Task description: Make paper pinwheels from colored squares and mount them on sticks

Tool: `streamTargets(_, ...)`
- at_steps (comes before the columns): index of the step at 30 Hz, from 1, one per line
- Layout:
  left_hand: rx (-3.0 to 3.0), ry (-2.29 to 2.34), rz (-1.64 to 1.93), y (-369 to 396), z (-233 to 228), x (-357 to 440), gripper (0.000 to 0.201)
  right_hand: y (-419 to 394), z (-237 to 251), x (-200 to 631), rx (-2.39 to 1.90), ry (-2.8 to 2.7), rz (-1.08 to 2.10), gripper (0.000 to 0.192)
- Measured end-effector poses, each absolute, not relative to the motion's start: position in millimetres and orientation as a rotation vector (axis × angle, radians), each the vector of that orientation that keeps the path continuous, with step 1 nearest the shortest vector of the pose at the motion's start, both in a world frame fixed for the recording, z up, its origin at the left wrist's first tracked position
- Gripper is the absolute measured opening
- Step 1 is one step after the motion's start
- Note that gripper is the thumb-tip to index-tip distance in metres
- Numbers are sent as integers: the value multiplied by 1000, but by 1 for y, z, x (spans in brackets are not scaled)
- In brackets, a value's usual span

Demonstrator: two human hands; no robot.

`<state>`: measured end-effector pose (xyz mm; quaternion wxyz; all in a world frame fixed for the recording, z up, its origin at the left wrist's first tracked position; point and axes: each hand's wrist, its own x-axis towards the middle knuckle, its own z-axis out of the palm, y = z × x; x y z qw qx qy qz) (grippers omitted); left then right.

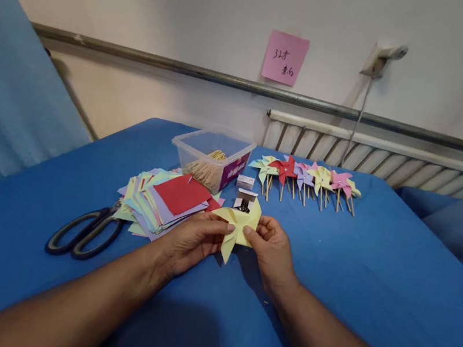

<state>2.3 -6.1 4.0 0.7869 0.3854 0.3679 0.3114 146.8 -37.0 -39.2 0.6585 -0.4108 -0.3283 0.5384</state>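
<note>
Two hands (192, 238) (272, 247), yellow pinwheel (238, 224) seemingly flat.

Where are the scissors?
In the head view, the scissors lie on the blue cloth at the left, beside the paper stack and left of the left hand.

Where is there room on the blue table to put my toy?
Bare blue cloth lies right of the right hand, below the pinwheel row. It is crowded around the paper stack, scissors and box.
</note>
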Motion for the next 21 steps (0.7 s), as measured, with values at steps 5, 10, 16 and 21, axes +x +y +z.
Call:
streamTargets(5, 877, 858, 735, -8, -3, 8, 22, -35, -41, 147, -916, -711, 1226, 32)
streamTargets(10, 972, 905, 778, -11, -6, 11, 30, -37, -42, 142, -931, -789, 1196, 31)
streamTargets(16, 908, 991, 875, 2, -6, 3, 30, -35, -40, 150, -1029, -830, 1083, 25)
streamTargets(21, 874, 1007, 974, 14, -3, -4, 20, -19, -46, 171, -1204, -967, 860, 21)
